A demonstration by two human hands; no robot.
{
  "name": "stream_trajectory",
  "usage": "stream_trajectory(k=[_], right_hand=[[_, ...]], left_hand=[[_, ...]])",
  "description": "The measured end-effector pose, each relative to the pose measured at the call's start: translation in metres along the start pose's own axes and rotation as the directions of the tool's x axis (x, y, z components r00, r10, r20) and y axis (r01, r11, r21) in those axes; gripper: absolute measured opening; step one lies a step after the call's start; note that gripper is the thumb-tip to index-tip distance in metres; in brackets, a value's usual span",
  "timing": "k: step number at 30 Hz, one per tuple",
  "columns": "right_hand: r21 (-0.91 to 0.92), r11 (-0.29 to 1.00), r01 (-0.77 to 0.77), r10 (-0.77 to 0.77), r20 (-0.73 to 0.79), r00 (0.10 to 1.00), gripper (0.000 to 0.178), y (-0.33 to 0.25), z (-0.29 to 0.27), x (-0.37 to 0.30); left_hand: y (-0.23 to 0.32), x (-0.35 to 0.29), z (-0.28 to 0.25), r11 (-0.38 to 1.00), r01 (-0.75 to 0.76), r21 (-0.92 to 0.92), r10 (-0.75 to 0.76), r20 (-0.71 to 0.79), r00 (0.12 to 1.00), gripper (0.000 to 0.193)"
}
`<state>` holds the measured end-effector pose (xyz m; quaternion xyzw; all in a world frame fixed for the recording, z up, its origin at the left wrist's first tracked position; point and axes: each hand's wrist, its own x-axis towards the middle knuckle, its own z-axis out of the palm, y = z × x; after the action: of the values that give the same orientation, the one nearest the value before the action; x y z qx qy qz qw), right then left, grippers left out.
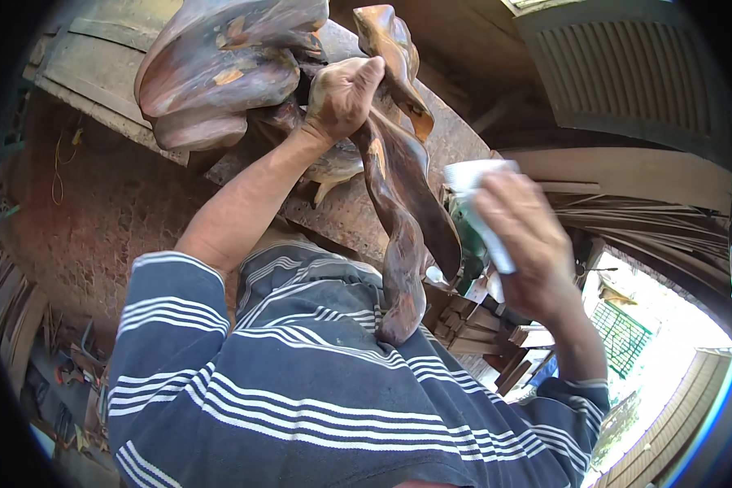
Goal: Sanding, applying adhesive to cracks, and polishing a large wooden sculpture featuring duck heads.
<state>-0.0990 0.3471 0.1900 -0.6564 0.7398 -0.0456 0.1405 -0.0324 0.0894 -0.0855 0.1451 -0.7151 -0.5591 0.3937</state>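
A long, twisting wood carving point(403, 228), brown with a greyish sheen, slants from the upper middle down toward my striped shirt. Its lower tip rests against or just over my shirt front. My left hand point(346, 98) is closed in a fist on the upper part of this carving, thumb uppermost. Beside it at the upper left is a broad, rounded carved wood mass point(220, 81) with lighter orange patches; whether the two are joined is hidden behind my hand. To the right, my right hand point(525, 236), smeared by motion, grips a folded white sheet point(476, 172), apart from the carving.
A worn reddish-brown surface point(455, 134) lies under the carving. Stacked wood blocks point(472, 325) are below my right hand, near a dark green object point(468, 232). Long wood strips point(651, 220) and a slatted panel point(626, 73) are at the right. Clutter lies lower left.
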Motion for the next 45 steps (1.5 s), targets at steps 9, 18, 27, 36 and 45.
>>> stream_trajectory(k=[9,18,27,36,45], right_hand=[[0.358,0.928,0.098,-0.172,0.181,0.968,0.071,0.062,0.108,0.134],[0.265,0.960,0.094,-0.162,0.246,0.956,0.073,0.022,0.064,0.045],[0.187,0.968,0.169,-0.215,0.259,0.942,0.050,0.068,0.152,0.238],[0.228,0.940,0.254,-0.315,0.292,0.903,0.045,0.047,0.069,0.099],[0.285,0.944,0.164,-0.234,0.231,0.944,0.028,0.065,0.067,0.106]], left_hand=[[0.117,0.051,-0.134,0.753,-0.173,0.635,0.196,0.035,0.980,0.049],[0.108,0.056,-0.185,0.434,-0.104,0.895,-0.149,0.185,0.971,0.055],[0.107,0.069,-0.178,0.375,-0.137,0.917,-0.100,0.187,0.977,0.051],[0.117,0.049,-0.179,0.415,-0.095,0.905,-0.083,0.142,0.986,0.055],[0.104,0.061,-0.179,0.416,-0.158,0.896,-0.015,0.180,0.983,0.052]])
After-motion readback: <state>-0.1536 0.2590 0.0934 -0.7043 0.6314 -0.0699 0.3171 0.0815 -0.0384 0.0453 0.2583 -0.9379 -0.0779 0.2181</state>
